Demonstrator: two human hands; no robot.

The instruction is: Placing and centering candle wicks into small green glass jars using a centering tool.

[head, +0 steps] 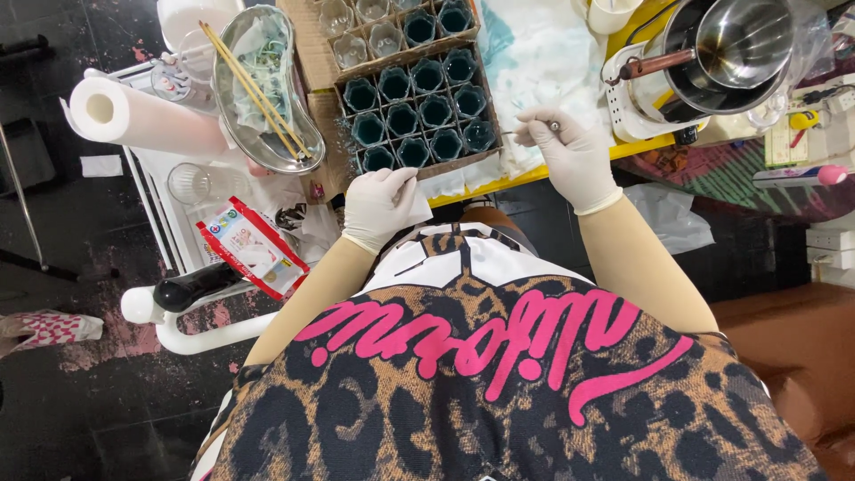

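Note:
Both my hands wear white gloves. My right hand point(573, 150) pinches a thin metal tool point(515, 133) whose tip points at the near right corner of a cardboard box point(419, 109) holding several small glass cups filled with dark teal material. My left hand point(381, 203) holds a piece of white tissue point(415, 207) just in front of the box's near edge. A second cardboard tray point(392, 31) with several glasses, some clear and some teal, sits behind it.
A metal kidney dish point(264, 82) with wooden chopsticks and scraps lies left of the box. A paper towel roll point(142, 116), an empty glass point(191, 183), a red-and-white packet point(252, 247) rest on a white rack. Steel pots point(726, 49) stand on a heater at right.

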